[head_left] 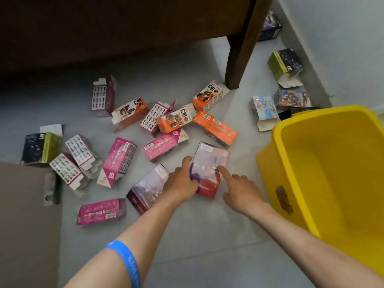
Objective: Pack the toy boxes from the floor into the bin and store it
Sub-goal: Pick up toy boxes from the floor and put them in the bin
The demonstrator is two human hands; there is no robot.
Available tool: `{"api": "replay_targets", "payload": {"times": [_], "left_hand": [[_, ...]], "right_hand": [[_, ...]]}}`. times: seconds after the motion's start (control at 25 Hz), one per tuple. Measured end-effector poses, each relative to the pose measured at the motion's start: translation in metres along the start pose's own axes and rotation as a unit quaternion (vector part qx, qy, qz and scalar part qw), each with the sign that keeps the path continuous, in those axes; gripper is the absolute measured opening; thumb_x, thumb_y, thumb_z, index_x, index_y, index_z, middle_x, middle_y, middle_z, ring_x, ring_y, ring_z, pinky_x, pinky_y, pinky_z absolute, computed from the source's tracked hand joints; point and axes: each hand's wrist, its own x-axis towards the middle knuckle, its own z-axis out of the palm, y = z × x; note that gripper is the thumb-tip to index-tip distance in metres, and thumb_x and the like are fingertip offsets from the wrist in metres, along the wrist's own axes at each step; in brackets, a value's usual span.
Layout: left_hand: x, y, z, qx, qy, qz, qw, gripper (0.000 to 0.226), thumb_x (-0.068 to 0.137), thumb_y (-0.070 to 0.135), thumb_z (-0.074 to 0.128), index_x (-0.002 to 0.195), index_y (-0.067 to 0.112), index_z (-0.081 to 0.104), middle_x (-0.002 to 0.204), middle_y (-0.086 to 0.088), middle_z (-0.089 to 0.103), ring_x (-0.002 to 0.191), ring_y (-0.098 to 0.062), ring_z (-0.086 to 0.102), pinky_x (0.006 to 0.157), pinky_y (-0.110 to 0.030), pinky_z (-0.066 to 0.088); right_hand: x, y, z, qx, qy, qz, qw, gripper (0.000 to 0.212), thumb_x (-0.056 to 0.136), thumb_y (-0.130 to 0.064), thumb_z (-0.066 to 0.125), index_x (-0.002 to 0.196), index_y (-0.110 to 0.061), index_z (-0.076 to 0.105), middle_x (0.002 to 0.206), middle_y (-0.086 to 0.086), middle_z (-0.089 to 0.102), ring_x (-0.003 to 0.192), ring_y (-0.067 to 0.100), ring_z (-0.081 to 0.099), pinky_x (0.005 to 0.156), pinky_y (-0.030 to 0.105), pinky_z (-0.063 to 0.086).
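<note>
Several toy boxes lie scattered on the grey floor, pink, orange, white and dark ones. A pale purple and red box [209, 163] lies in the middle foreground. My left hand [181, 181] grips its left edge, fingers curled around it. My right hand [239, 188] touches its right side with the index finger stretched out. A similar purple box [146, 187] lies just left of my left hand. The yellow bin [291, 173] stands open at the right with nothing visible inside.
A dark wooden table leg [236, 59] stands behind the pile, with the tabletop above. More boxes [284, 63] lie along the right wall. A brown surface [25, 215] fills the lower left. A blue wristband [124, 260] sits on my left forearm.
</note>
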Motion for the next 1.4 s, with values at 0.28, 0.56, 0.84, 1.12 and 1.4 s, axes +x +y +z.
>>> {"api": "replay_targets", "payload": {"times": [0.28, 0.56, 0.84, 1.12, 1.4], "left_hand": [[0.023, -0.005, 0.006, -0.215, 0.012, 0.008, 0.976, 0.083, 0.071, 0.012, 0.073, 0.142, 0.038, 0.039, 0.129, -0.005, 0.056, 0.104, -0.019, 0.061, 0.088, -0.029, 0.053], [-0.014, 0.036, -0.077, -0.246, 0.051, 0.175, 0.952, 0.068, 0.073, 0.014, 0.087, 0.129, 0.036, 0.055, 0.119, -0.004, 0.056, 0.112, -0.02, 0.057, 0.094, -0.025, 0.051], [-0.046, 0.169, -0.087, -0.364, 0.041, 0.435, 0.823, 0.049, 0.086, 0.024, 0.075, 0.124, 0.035, 0.047, 0.115, -0.008, 0.064, 0.104, -0.03, 0.066, 0.079, -0.047, 0.06], [-0.032, 0.273, -0.016, -0.215, -0.063, 0.418, 0.88, 0.05, 0.082, 0.047, 0.074, 0.125, 0.044, 0.046, 0.126, 0.013, 0.055, 0.102, -0.013, 0.065, 0.071, -0.038, 0.062], [-0.002, 0.216, 0.041, 0.307, -0.002, 0.401, 0.863, 0.049, 0.092, 0.063, 0.042, 0.112, 0.028, 0.069, 0.123, 0.007, 0.063, 0.121, -0.019, 0.044, 0.095, -0.042, 0.043]], "right_hand": [[0.041, 0.006, 0.007, 0.166, 0.021, -0.03, 0.985, 0.103, 0.076, -0.032, 0.069, 0.157, -0.03, 0.006, 0.134, 0.015, 0.053, 0.114, 0.035, 0.057, 0.09, 0.039, 0.05], [0.015, 0.009, -0.084, 0.341, 0.214, -0.099, 0.91, 0.048, 0.069, -0.036, 0.086, 0.113, -0.026, 0.069, 0.106, -0.005, 0.065, 0.085, 0.005, 0.059, 0.07, 0.015, 0.045], [-0.067, 0.039, -0.188, 0.576, 0.447, -0.149, 0.668, 0.051, 0.076, -0.044, 0.081, 0.112, -0.028, 0.048, 0.096, -0.008, 0.073, 0.083, 0.018, 0.072, 0.065, 0.041, 0.061], [-0.129, 0.158, -0.174, 0.581, 0.439, -0.042, 0.683, 0.06, 0.071, -0.021, 0.087, 0.114, -0.032, 0.048, 0.1, -0.003, 0.07, 0.074, 0.015, 0.071, 0.055, 0.03, 0.056], [-0.074, 0.204, -0.055, 0.679, 0.239, 0.332, 0.609, 0.063, 0.085, -0.025, 0.076, 0.133, -0.02, 0.037, 0.094, 0.012, 0.066, 0.056, 0.024, 0.062, 0.045, 0.031, 0.055]]}}
